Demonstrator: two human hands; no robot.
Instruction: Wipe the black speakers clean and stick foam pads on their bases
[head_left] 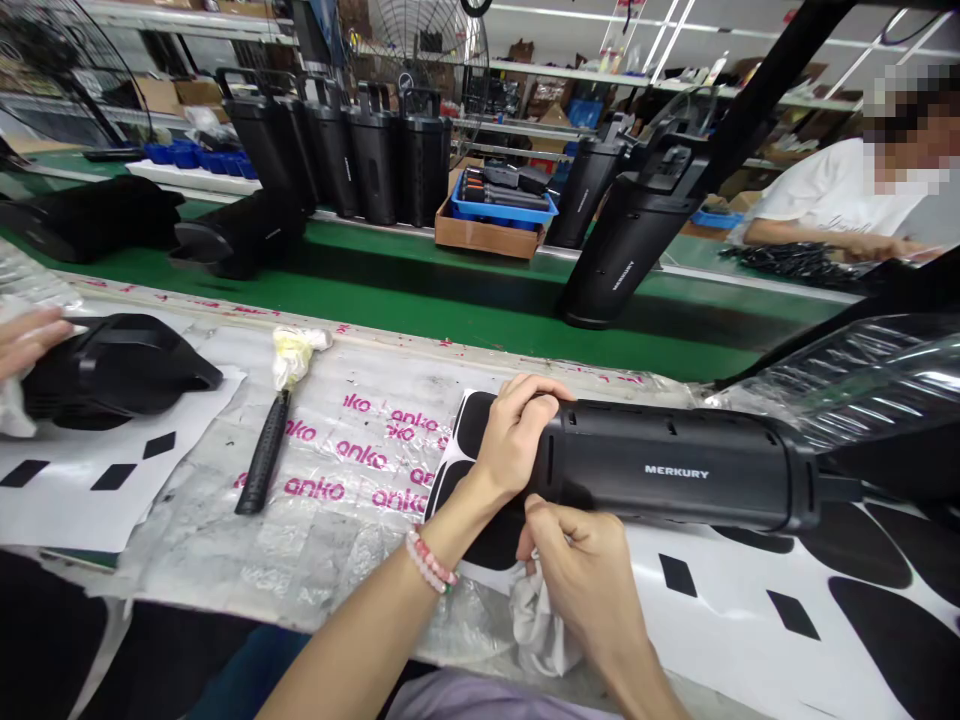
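Note:
A long black device body marked MERKURY (pixel 675 475) lies on its side on the white sheet with black shapes (pixel 720 600). My left hand (pixel 517 435) is closed over its left end, fingers wrapped across the top. My right hand (pixel 581 560) is just below that end, fingers pinched against the body's lower edge, with a white cloth (pixel 540 625) bunched under the palm.
A black-handled tool (pixel 262 455) with a yellowish wrapped head lies on the anko-printed plastic (pixel 360 450). Another person's hand (pixel 26 340) touches a black part (pixel 112 370) at far left. Upright black units (pixel 375 150) line the green conveyor (pixel 450 300); a seated person (pixel 847 200) works at right.

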